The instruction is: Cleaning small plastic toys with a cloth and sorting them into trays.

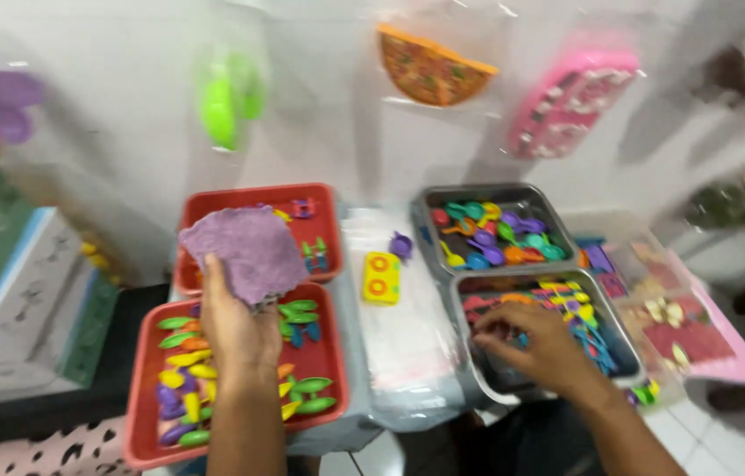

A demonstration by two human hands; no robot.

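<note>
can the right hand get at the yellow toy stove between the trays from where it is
Probably yes. The right hand is in the near metal tray, and the yellow toy stove lies uncovered just left of it, nothing between.

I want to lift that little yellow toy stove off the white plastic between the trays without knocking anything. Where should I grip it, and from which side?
Probably best from straight above, pinching its two long side edges. The yellow toy stove lies flat, face up, on the white plastic sheet with bare sheet on both sides, so fingers fit there. The small purple cup sits just beyond its far end, so avoid reaching in from that end.
</note>
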